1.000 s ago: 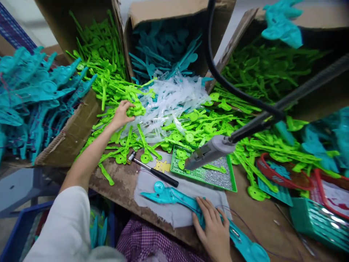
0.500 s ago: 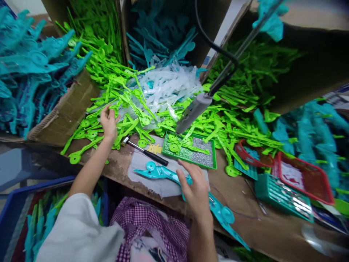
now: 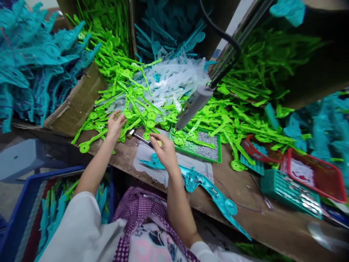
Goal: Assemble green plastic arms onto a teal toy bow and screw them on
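My left hand [image 3: 116, 126] is at the near left edge of a pile of lime-green plastic parts [image 3: 136, 96], long arms with round discs. Its fingers are half curled and apart, their tips close to the parts; I see nothing held. My right hand [image 3: 165, 151] is over the black handle of a small hammer [image 3: 144, 139], thumb and fingers apart, hiding the handle's end. Whether it touches the handle is unclear. Below that hand, a long turquoise plastic piece shaped like a toy bow [image 3: 192, 178] lies across a pale cloth [image 3: 205, 171] and the table edge.
A green tray [image 3: 220, 154] holds small silvery pieces, with green parts lying over it. A grey powered screwdriver [image 3: 195, 105] hangs above it. Red baskets [image 3: 338, 193] and a teal basket [image 3: 289, 193] stand right. A cardboard box [image 3: 79, 102] of turquoise pieces stands left, a blue crate [image 3: 24, 214] below.
My right hand has moved left from above the turquoise piece to the hammer's handle. My left hand stays by the green parts, fingers slightly shifted. The whole view has shifted a little.
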`<control>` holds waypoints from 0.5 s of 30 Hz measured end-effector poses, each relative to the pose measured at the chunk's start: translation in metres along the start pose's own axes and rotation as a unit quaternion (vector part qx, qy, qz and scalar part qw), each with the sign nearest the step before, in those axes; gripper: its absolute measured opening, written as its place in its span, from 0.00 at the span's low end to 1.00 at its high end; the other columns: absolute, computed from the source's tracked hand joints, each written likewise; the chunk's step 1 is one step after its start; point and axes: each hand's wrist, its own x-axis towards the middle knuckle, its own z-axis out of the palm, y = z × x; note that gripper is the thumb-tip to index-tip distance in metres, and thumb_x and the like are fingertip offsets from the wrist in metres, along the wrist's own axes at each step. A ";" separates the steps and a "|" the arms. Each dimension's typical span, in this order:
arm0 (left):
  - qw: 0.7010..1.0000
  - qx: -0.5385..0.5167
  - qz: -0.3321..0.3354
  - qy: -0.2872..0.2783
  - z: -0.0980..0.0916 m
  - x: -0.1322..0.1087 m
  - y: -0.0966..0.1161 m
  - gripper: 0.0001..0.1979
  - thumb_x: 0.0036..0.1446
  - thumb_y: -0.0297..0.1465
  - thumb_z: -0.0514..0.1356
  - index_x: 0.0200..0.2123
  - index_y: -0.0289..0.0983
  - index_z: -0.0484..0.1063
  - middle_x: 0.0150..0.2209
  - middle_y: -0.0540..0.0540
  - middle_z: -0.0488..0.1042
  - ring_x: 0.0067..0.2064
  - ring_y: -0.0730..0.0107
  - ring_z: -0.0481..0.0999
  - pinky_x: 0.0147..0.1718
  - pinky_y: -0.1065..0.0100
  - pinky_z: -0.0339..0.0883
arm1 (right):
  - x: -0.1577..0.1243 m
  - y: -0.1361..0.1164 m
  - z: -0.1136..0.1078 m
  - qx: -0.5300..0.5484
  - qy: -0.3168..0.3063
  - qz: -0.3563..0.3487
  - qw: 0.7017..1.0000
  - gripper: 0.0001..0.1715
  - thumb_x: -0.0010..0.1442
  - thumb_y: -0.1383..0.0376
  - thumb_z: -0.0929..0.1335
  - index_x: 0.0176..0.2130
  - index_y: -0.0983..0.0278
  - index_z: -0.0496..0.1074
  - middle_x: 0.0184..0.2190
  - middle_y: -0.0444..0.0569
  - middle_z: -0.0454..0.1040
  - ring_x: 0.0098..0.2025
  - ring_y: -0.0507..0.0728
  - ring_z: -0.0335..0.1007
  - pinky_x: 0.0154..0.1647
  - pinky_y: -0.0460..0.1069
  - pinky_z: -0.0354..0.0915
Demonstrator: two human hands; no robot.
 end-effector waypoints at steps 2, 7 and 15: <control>1.000 0.013 0.005 0.005 0.003 0.001 -0.002 0.16 0.41 0.30 0.71 0.34 0.37 0.71 0.26 0.54 0.71 0.28 0.77 0.73 0.38 0.69 0.73 | 0.001 0.008 0.002 -0.037 -0.010 0.015 0.999 0.15 0.65 0.58 0.64 0.44 0.61 0.77 0.44 0.51 0.81 0.46 0.59 0.77 0.49 0.54 0.69; 0.999 0.023 0.022 0.015 0.002 -0.005 -0.001 0.13 0.40 0.29 0.70 0.30 0.34 0.72 0.27 0.52 0.71 0.29 0.77 0.73 0.37 0.70 0.73 | 0.004 0.007 0.012 -0.117 -0.035 -0.012 0.992 0.16 0.67 0.60 0.63 0.46 0.62 0.76 0.45 0.52 0.80 0.48 0.59 0.75 0.50 0.54 0.67; 0.958 0.194 0.210 0.015 -0.030 -0.033 0.034 0.11 0.46 0.31 0.66 0.35 0.34 0.75 0.33 0.49 0.77 0.32 0.73 0.78 0.37 0.69 0.74 | -0.007 0.019 0.020 -0.210 -0.125 0.021 0.969 0.13 0.67 0.64 0.63 0.45 0.64 0.75 0.45 0.53 0.79 0.48 0.60 0.74 0.50 0.53 0.64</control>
